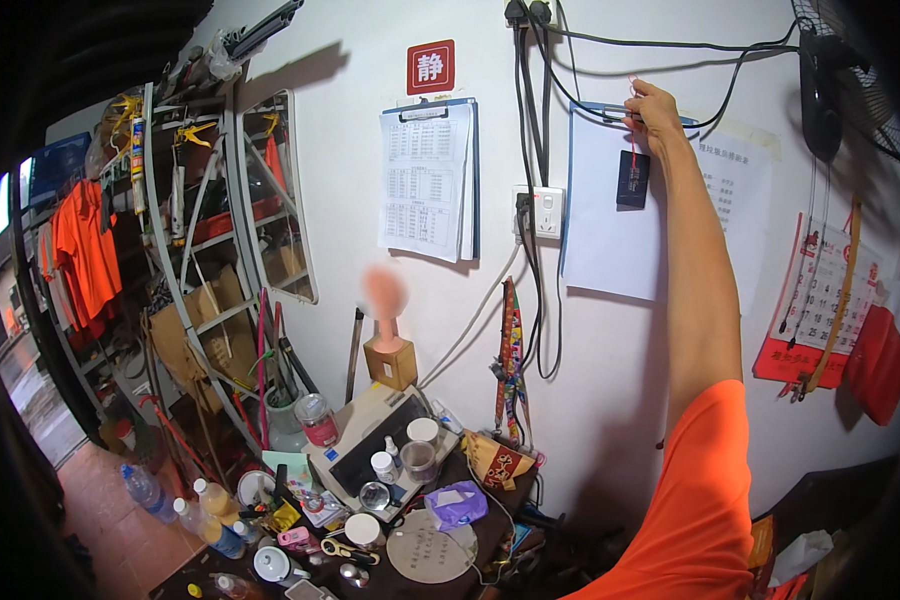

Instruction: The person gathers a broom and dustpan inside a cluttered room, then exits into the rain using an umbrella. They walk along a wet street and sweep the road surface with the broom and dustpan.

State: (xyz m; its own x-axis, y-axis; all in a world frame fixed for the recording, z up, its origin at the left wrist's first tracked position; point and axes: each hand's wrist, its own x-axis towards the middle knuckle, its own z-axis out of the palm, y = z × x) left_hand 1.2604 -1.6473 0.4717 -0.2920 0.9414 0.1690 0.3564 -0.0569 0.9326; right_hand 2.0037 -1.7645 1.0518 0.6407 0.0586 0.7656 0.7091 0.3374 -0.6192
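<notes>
My right hand [652,110] is raised to the wall at the top edge of a blue clipboard [566,250] holding white sheets. Its thumb and fingers are closed in a pinch on a red cord [633,142]. From that cord a small flat black rectangular tag [632,180] hangs in front of the paper [612,235]. Whether the cord is also looped over the clipboard's clip, I cannot tell. The bare forearm crosses part of the sheets, with an orange sleeve [705,470] below. My left hand is out of view.
Black cables [526,120] run past the clipboard to a wall socket [547,213]. Another clipboard [428,180] and a calendar [810,300] hang on either side. Below, a cluttered desk holds a beige machine [380,440], jars and a round board [432,546]. Metal shelving [185,270] stands left.
</notes>
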